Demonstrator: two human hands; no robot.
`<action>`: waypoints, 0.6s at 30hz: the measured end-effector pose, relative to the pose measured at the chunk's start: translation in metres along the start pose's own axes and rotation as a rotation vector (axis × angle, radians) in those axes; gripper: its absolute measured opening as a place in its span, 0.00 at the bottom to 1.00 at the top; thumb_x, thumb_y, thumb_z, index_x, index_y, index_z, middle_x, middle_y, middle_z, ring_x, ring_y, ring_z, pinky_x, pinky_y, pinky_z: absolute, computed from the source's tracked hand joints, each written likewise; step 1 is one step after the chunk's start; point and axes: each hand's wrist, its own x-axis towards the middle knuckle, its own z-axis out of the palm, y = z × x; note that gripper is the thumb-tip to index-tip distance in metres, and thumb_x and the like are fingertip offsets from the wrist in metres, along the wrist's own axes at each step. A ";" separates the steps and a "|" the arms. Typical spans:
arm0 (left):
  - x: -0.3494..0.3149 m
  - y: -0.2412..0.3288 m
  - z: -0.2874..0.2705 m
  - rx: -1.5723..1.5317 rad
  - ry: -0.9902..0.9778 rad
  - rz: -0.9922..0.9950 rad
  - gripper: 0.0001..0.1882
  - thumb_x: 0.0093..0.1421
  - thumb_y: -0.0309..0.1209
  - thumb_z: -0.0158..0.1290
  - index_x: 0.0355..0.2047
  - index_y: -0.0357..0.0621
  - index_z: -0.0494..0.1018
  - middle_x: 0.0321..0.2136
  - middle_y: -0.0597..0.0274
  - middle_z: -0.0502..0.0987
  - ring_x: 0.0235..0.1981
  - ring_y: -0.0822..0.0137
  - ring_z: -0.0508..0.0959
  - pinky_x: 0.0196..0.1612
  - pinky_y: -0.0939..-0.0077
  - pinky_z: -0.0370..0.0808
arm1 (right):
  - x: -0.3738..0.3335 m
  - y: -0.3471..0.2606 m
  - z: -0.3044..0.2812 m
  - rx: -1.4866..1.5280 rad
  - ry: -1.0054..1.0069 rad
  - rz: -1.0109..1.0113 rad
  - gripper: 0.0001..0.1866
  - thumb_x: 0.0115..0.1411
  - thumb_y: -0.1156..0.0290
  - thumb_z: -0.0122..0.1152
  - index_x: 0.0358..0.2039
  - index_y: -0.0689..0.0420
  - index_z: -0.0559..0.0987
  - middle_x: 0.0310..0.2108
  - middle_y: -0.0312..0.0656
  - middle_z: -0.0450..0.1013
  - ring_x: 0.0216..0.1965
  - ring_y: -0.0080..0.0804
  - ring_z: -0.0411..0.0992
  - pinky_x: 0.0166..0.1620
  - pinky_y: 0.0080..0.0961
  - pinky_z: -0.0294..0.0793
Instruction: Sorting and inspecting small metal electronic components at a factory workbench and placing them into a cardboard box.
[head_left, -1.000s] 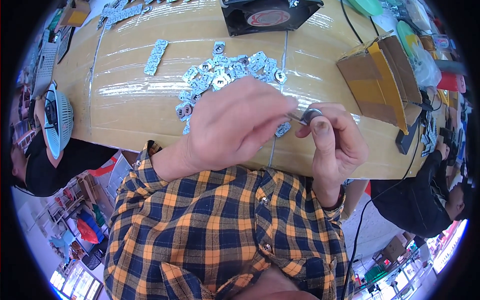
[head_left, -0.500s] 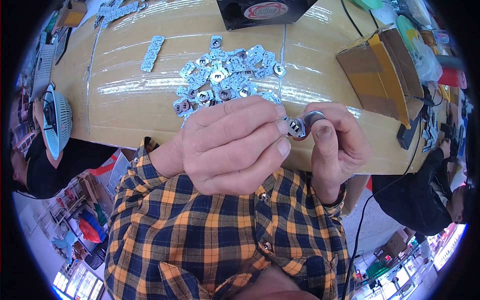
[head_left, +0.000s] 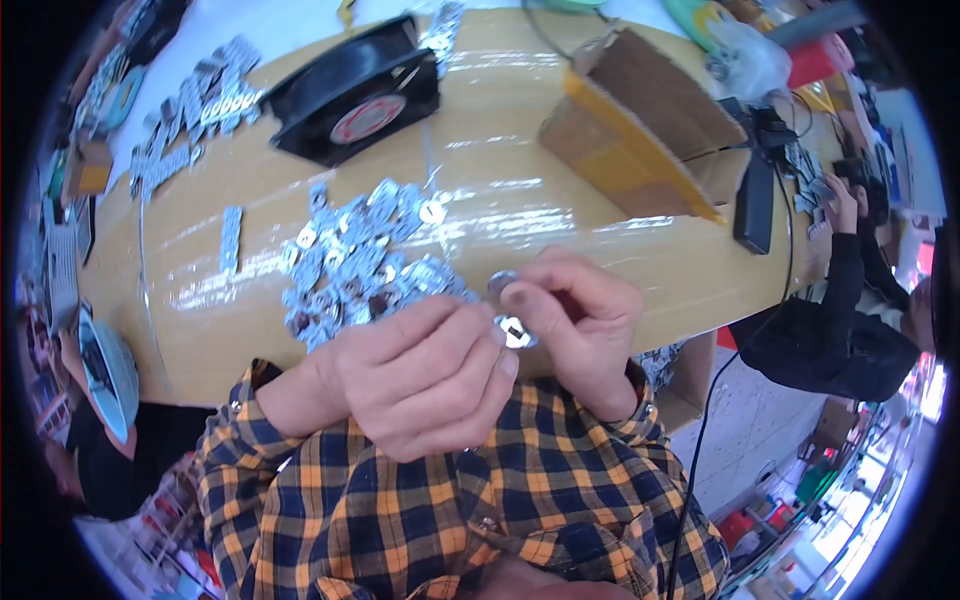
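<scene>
From my remote place I look through the head camera, and I take the pile of small silvery boards [head_left: 360, 265] as my landmark. It lies on the desk [head_left: 520, 215], just beyond the left hand [head_left: 425, 375]. The left fingers are pinched on a small white-faced piece [head_left: 516, 334], which is held in front of the pile, toward its right side. The right hand [head_left: 580, 320] is to the right of the pile; its fingers are closed on a grey disc [head_left: 502, 283], near the piece. The fingertips are partly covered, so I cannot be sure whether the disc touches the piece.

About progress, I judge that one piece is in work and many boards remain in the pile. Left of the pile, a short strip [head_left: 231, 240] lies apart; I cannot tell which boards are finished. More strips [head_left: 195, 110] lie beyond the pile to the left, a black fan [head_left: 335, 105] stands behind it, and a cardboard box [head_left: 625, 140] is farther to its right.
</scene>
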 end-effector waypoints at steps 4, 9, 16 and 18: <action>0.012 -0.006 0.016 -0.074 -0.029 0.038 0.05 0.51 0.23 0.55 0.30 0.37 0.73 0.28 0.55 0.76 0.33 0.56 0.80 0.35 0.66 0.80 | -0.012 0.002 -0.010 0.203 0.086 0.171 0.04 0.59 0.80 0.61 0.34 0.67 0.80 0.28 0.36 0.74 0.24 0.14 0.70 0.26 0.11 0.66; 0.038 -0.016 0.036 -0.052 -0.061 0.254 0.07 0.55 0.29 0.51 0.28 0.38 0.74 0.27 0.58 0.76 0.32 0.60 0.79 0.35 0.68 0.78 | -0.019 -0.007 -0.027 0.274 0.234 0.282 0.05 0.60 0.78 0.59 0.30 0.67 0.78 0.25 0.36 0.72 0.24 0.15 0.66 0.27 0.13 0.62; 0.072 -0.049 0.027 -0.120 -0.258 0.243 0.08 0.54 0.28 0.53 0.34 0.40 0.75 0.32 0.59 0.77 0.38 0.60 0.79 0.37 0.66 0.80 | -0.024 0.011 -0.070 0.035 0.346 0.230 0.05 0.60 0.78 0.59 0.30 0.67 0.79 0.23 0.36 0.72 0.16 0.14 0.63 0.19 0.12 0.57; 0.085 -0.064 0.011 -0.120 -0.252 0.083 0.12 0.50 0.24 0.57 0.37 0.39 0.74 0.32 0.57 0.77 0.37 0.56 0.79 0.36 0.63 0.80 | -0.028 0.022 -0.084 -0.118 0.510 0.093 0.05 0.60 0.78 0.59 0.31 0.68 0.78 0.22 0.35 0.71 0.16 0.14 0.62 0.18 0.11 0.57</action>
